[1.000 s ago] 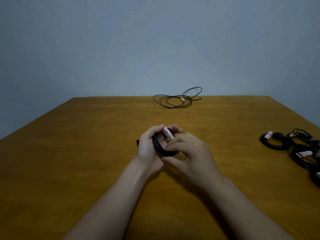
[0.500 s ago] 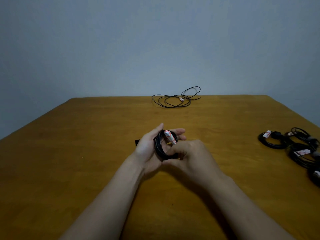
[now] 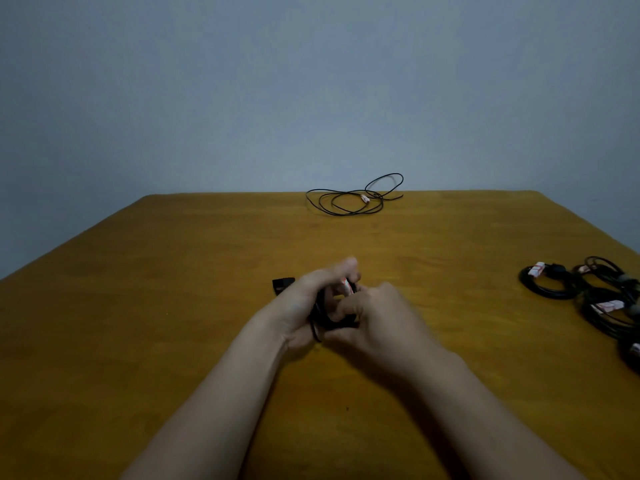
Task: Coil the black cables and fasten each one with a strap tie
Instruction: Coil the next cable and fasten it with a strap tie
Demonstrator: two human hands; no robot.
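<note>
**A:** So, where are the hands?

**B:** Both are low over the middle of the counter (image 3: pixel 138 341), pressed close together. The left hand (image 3: pixel 304 303) is wrapped round a coiled cable (image 3: pixel 343 323), thumb up and fingers curled over the top of it. The right hand (image 3: pixel 381 320) meets it from the other side, fingers bent inward and pinching the same coil.

**A:** Can you see the tie?

**B:** Partly. A short black strap (image 3: pixel 282 284) sticks out past the back of the left hand, out to the left. How it runs round the coil is hidden by the fingers. A white-and-red label (image 3: pixel 347 285) shows between the two hands, near the top of the coil.

**A:** And the other cables?

**B:** One loose cable (image 3: pixel 349 202) lies in open loops at the far edge of the counter, well apart from the hands, close to the grey wall (image 3: pixel 311 81). Off to the right, several bundled cables (image 3: pixel 550 294) lie in a cluster, touching or overlapping one another, each with a pale label. The cluster runs out of view at the right edge, so I cannot count them.

**A:** Is the held coil on the counter?

**B:** I cannot tell; the hands cover its underside.
</note>
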